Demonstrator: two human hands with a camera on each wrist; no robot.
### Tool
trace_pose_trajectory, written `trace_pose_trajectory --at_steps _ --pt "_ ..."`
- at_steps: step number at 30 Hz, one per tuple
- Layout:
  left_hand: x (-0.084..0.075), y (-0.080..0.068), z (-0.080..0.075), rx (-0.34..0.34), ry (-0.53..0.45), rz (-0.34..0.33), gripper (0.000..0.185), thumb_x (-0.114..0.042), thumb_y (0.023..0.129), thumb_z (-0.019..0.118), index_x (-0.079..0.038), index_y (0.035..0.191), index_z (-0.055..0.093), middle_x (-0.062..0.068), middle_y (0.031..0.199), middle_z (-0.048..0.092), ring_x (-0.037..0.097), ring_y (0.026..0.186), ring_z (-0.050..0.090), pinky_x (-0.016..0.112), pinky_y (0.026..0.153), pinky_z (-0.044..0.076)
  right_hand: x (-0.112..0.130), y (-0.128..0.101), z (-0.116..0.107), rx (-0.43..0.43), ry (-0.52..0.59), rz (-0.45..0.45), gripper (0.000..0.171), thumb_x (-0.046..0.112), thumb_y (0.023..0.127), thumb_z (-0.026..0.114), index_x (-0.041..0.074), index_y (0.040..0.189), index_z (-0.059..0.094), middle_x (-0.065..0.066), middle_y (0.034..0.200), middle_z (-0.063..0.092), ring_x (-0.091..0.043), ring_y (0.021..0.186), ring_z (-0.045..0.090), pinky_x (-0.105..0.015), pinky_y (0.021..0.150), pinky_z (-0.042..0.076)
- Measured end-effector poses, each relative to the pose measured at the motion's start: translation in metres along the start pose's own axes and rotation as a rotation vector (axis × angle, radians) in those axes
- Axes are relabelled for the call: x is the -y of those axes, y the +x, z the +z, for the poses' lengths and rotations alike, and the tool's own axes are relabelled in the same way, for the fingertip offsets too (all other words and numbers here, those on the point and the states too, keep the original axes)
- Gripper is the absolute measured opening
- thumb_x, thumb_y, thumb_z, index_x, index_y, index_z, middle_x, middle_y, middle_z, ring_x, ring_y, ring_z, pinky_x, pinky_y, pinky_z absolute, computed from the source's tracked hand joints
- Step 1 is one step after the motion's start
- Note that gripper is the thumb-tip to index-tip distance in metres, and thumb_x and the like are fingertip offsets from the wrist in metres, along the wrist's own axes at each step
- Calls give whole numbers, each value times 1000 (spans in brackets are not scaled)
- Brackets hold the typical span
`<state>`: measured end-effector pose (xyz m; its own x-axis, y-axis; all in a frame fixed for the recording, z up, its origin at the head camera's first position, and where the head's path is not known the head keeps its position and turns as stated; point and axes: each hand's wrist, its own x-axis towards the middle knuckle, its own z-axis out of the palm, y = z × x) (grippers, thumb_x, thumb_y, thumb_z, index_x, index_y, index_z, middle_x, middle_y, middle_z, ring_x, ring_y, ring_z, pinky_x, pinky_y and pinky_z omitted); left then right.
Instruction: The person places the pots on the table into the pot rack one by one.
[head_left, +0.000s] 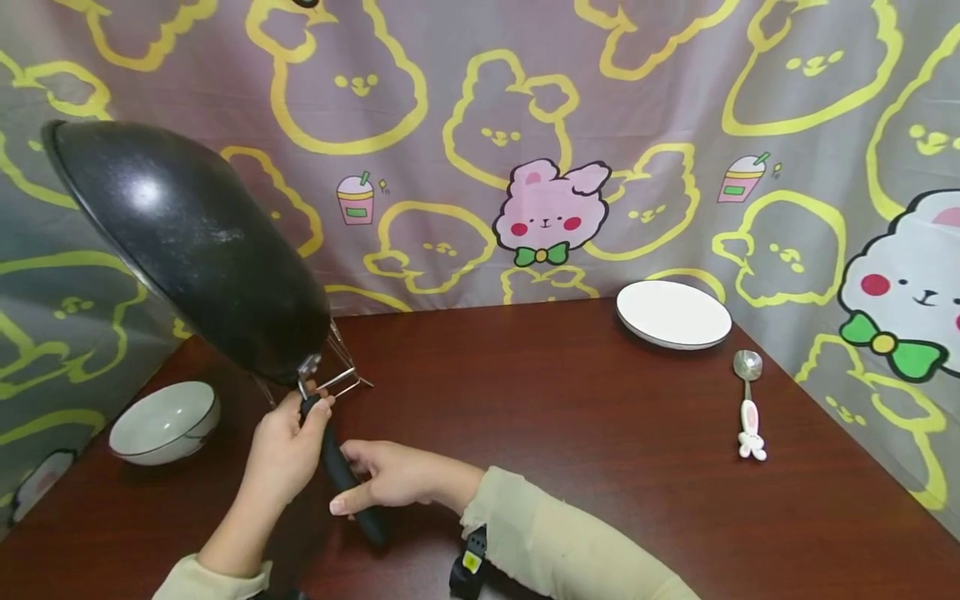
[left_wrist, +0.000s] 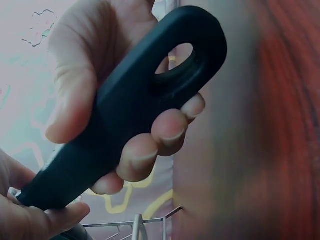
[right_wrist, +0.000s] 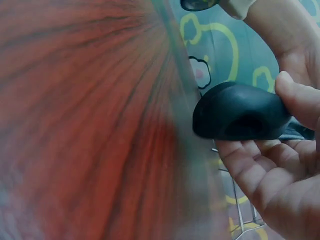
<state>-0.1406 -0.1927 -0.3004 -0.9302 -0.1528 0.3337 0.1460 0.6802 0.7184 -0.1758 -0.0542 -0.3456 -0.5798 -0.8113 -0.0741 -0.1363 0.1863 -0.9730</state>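
A black wok (head_left: 187, 242) is held up over the left side of the table, tilted with its dark outer bottom toward the head camera. My left hand (head_left: 288, 442) grips the black handle (head_left: 337, 467) just below the metal joint. Lower down, my right hand (head_left: 393, 479) holds the same handle, its fingers behind and its thumb across the front. In the left wrist view the right fingers (left_wrist: 140, 155) curl under the handle near its hanging hole. The right wrist view shows the handle's end (right_wrist: 235, 110) sticking out past the right hand. The wok's inside is hidden.
A wire rack (head_left: 348, 379) stands behind the wok, partly covered by it. On the left is a white bowl (head_left: 165, 425). A white plate (head_left: 673, 312) lies at the back right, with a rabbit-handled spoon (head_left: 748, 408) in front of it. A patterned curtain (head_left: 465, 250) hangs behind the table.
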Motion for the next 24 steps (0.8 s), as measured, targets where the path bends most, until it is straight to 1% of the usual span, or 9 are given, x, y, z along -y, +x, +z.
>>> trace_pose_trajectory --at_steps 7,12,18,21,24 --pt "5 1 4 4 -1 -43 30 -11 95 41 8 115 53 27 112 61 39 111 55 48 90 41 -5 3 0 -5 -41 14 29 0 82 65 2 106 49 -2 76 61 -6 61 56 -18 59 48" --pt "8 3 6 19 -16 -95 31 -12 96 40 9 115 54 26 114 61 38 110 55 46 91 41 -5 4 -2 -3 -75 41 28 2 83 66 1 106 50 -3 74 60 -6 61 56 -18 59 48" --pt "15 6 10 29 -29 -142 33 -13 97 40 10 117 52 26 113 61 38 109 56 45 91 41 -4 6 -3 9 -72 76 25 3 83 65 1 103 50 -2 72 59 -6 61 56 -18 58 48" --pt "19 6 10 41 -22 -154 34 -14 97 39 10 117 51 27 114 60 38 110 55 45 92 40 -5 7 -2 11 -74 87 24 4 84 65 1 102 50 -1 71 58 -6 61 55 -18 56 46" --pt "21 8 10 49 -14 -151 34 -15 97 39 10 117 51 26 113 61 38 110 55 44 91 40 -5 9 -2 2 -66 104 22 4 84 65 2 101 50 0 71 57 -6 60 54 -19 54 45"
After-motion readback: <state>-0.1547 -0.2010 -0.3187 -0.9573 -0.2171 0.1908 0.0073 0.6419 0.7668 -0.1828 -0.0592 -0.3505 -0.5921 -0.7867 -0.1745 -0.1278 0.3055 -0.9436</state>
